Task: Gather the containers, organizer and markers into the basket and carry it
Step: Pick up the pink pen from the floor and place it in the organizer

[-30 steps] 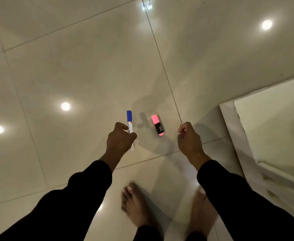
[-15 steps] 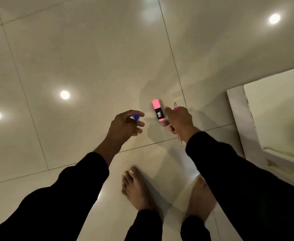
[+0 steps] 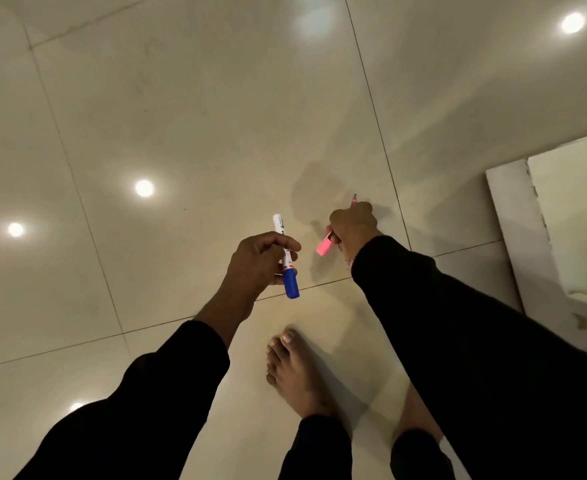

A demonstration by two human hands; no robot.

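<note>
Two hands over a glossy tiled floor (image 3: 181, 116), seen from the head camera. Left hand (image 3: 259, 261) curled around a white marker (image 3: 282, 244), blue cap (image 3: 290, 284) pointing near, white end pointing far. Right hand (image 3: 352, 226) closed on a pink highlighter (image 3: 324, 247), pink end sticking out to the left, plus a thin pink pen (image 3: 353, 201) poking out the far side. Both markers lifted off the floor. Black sleeves (image 3: 458, 341) on both arms. Bare feet (image 3: 295, 372) near. White ledge (image 3: 520, 237) at right.
</note>
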